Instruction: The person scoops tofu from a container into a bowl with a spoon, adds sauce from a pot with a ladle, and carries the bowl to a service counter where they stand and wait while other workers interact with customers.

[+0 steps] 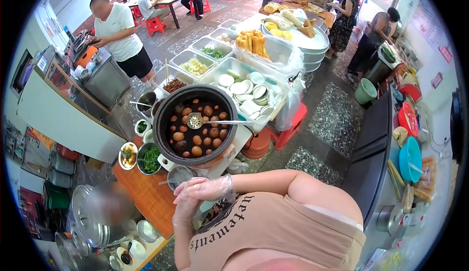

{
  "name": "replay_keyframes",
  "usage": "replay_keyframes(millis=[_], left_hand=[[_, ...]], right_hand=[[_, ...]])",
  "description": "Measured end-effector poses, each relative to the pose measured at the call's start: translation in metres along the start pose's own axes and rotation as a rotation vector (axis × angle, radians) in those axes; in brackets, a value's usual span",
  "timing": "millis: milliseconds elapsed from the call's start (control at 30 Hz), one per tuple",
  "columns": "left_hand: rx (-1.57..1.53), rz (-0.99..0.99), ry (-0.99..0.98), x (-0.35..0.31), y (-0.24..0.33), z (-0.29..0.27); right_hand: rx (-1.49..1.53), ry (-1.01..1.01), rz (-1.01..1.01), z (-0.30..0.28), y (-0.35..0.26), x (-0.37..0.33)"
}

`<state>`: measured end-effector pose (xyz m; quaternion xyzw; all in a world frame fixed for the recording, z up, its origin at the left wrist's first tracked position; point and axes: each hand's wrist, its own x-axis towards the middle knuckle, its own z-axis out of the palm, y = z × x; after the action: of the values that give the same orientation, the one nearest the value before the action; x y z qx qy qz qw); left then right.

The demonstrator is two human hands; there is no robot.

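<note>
My left hand (185, 208) and my right hand (211, 188) are clasped together in front of my chest, both in thin clear plastic gloves. The fingers are folded against each other, and I see nothing held between them. Just beyond them is a clear plastic container (180, 175), partly hidden by the hands. Past that stands a dark round pot (160, 141) of brown eggs (197, 140) in dark liquid. A slotted ladle (194, 120) lies across it, its handle over the right rim. Left of the pot are a metal bowl of chopped greens (149, 159) and a bowl of orange-and-white food (128, 156).
Clear tubs of shredded vegetables (194, 67) and stacked small dishes (240, 87) stand behind the pot. Fried dough sticks (251, 43) lie beyond. A red stool (293, 127) is right of the table. A person in white (115, 31) stands far left; others are farther back.
</note>
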<state>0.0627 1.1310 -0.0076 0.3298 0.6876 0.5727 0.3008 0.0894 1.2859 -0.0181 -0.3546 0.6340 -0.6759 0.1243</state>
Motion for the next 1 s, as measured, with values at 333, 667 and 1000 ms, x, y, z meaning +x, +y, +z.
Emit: replay_keyframes(millis=[333, 667, 1000], left_hand=[[-0.295, 0.394, 0.178, 0.005, -0.026, 0.016], [-0.068, -0.084, 0.398, 0.002, -0.059, 0.015], [-0.129, -0.117, 0.373, -0.001, -0.003, 0.017]], right_hand=[[-0.231, 0.092, 0.255, 0.015, -0.023, 0.002], [-0.55, 0.144, 0.096, 0.002, 0.015, -0.012], [-0.555, 0.382, 0.381, -0.022, 0.002, -0.016]])
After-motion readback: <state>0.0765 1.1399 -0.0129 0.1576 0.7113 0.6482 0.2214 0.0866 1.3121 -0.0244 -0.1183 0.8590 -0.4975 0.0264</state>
